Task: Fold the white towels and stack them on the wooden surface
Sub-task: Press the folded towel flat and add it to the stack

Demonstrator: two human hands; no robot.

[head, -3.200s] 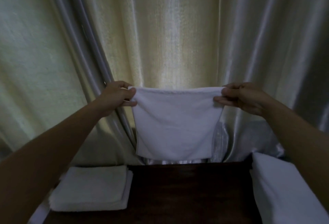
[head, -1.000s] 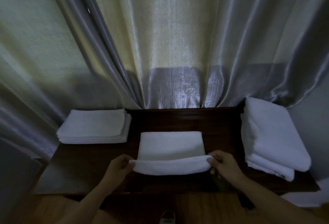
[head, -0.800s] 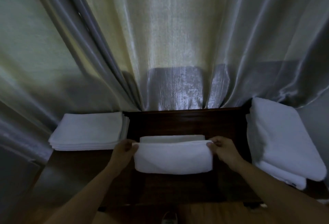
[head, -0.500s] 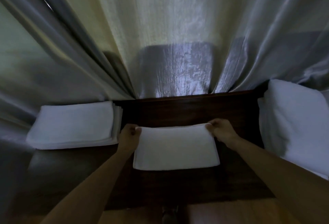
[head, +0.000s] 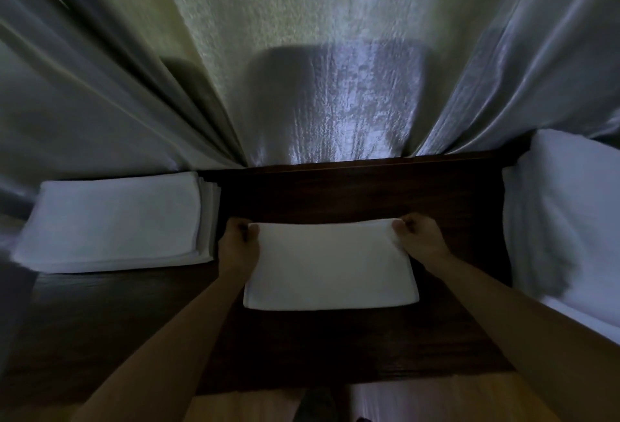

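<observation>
A folded white towel point(head: 330, 267) lies flat in the middle of the dark wooden surface point(head: 352, 193). My left hand point(head: 239, 243) pinches its far left corner, thumb on top. My right hand point(head: 419, 238) pinches its far right corner the same way. A stack of folded white towels point(head: 114, 220) sits on the left end of the surface. A thicker pile of white towels point(head: 563, 220) rests at the right end.
Shiny pale curtains point(head: 335, 52) hang right behind the wooden surface and brush its back edge. A lighter wooden floor point(head: 248, 405) shows below the near edge.
The towel came down from hanging in the air onto the surface. Its near half was folded away from me over the far half, and my hands now sit at the far corners.
</observation>
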